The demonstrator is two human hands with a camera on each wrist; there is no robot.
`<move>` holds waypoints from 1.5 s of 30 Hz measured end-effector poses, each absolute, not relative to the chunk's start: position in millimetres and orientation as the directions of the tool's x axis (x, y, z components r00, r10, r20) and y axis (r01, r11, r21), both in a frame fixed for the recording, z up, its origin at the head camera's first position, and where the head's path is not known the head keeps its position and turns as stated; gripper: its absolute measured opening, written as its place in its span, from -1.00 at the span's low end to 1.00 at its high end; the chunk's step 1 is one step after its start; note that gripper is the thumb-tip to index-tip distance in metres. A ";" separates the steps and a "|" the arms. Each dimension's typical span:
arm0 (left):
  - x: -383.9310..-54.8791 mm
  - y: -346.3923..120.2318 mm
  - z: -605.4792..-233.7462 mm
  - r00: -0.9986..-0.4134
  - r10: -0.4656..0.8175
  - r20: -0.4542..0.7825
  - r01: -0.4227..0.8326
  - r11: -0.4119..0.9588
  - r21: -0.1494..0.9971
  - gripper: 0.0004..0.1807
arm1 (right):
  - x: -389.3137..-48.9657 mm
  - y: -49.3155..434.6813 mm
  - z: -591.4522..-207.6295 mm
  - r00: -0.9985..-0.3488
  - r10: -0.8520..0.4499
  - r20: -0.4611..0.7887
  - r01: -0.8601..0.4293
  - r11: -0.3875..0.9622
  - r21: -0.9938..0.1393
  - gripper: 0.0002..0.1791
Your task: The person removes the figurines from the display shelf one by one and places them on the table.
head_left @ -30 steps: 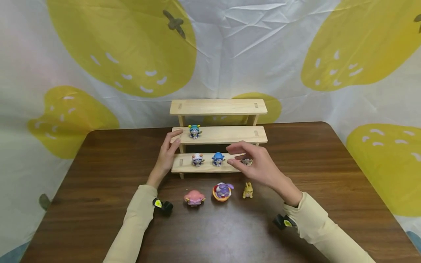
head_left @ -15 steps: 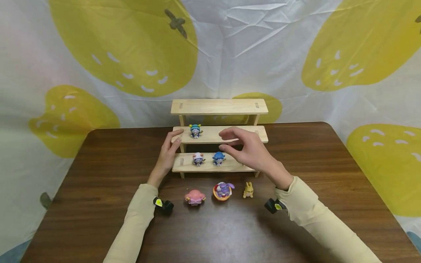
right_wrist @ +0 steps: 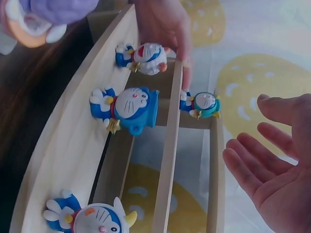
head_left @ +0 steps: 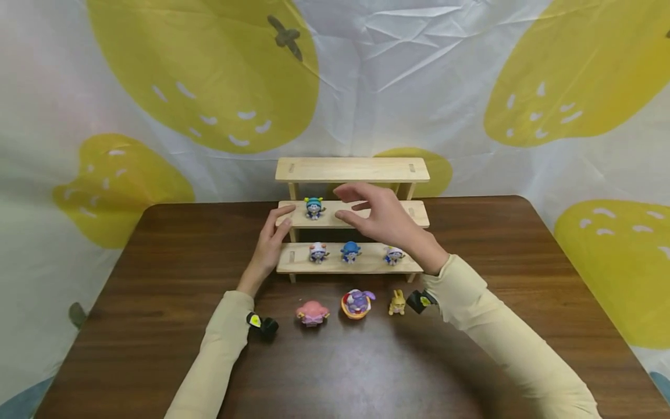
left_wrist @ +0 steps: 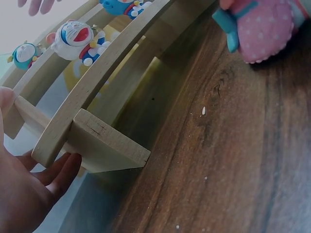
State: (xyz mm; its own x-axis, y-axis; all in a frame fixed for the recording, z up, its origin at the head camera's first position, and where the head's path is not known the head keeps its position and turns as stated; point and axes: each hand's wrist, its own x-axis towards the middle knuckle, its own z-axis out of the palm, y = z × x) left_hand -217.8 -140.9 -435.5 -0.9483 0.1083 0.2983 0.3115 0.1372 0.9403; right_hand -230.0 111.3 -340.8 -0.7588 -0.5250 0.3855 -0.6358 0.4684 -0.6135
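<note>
A three-tier wooden display shelf (head_left: 352,170) stands on the table. My left hand (head_left: 267,247) holds its left end, thumb and fingers around the middle tier's edge. My right hand (head_left: 386,215) hovers over the right part of the middle tier, fingers spread and holding nothing. Left on that tier sits a teal-hatted Doraemon figurine (head_left: 314,208). The bottom tier bears a white-hatted figurine (head_left: 317,253), a blue-hatted figurine (head_left: 350,252) and, at the right, a white figurine with a yellow horn (right_wrist: 99,218).
In front of the shelf, on the brown table (head_left: 335,372), are a pink figurine (head_left: 312,313), a purple figurine in an orange-rimmed basket (head_left: 357,304) and a yellow rabbit-eared figurine (head_left: 397,302). A lemon-patterned cloth (head_left: 209,75) hangs close behind.
My right hand has risen from the bottom tier's right figurine and moved back and left over the middle tier, uncovering that figurine. My left hand stays at the shelf's left end.
</note>
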 end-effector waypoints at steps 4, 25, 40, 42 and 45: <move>-218.9 -140.5 -436.5 -0.949 0.107 0.296 0.310 0.146 0.940 -0.58 | -238.5 109.2 -343.3 -0.753 -0.540 0.375 -0.644 0.493 -0.585 -0.55; -226.7 -143.8 -440.9 -0.953 0.122 0.277 0.292 0.134 0.947 -0.57 | -278.2 69.0 -358.6 -0.716 -0.647 0.260 -0.659 0.506 -0.557 -0.56; -224.8 -142.8 -438.2 -0.956 0.131 0.264 0.282 0.145 0.948 -0.56 | -274.8 65.3 -364.4 -0.736 -0.623 0.266 -0.660 0.572 -0.488 -0.62; -224.7 -143.2 -437.8 -0.956 0.128 0.265 0.282 0.147 0.948 -0.56 | -274.2 66.0 -363.3 -0.731 -0.620 0.287 -0.669 0.563 -0.486 -0.62; -224.8 -144.4 -437.6 -0.955 0.122 0.269 0.286 0.148 0.947 -0.56 | -272.6 66.3 -360.4 -0.718 -0.621 0.316 -0.684 0.542 -0.488 -0.62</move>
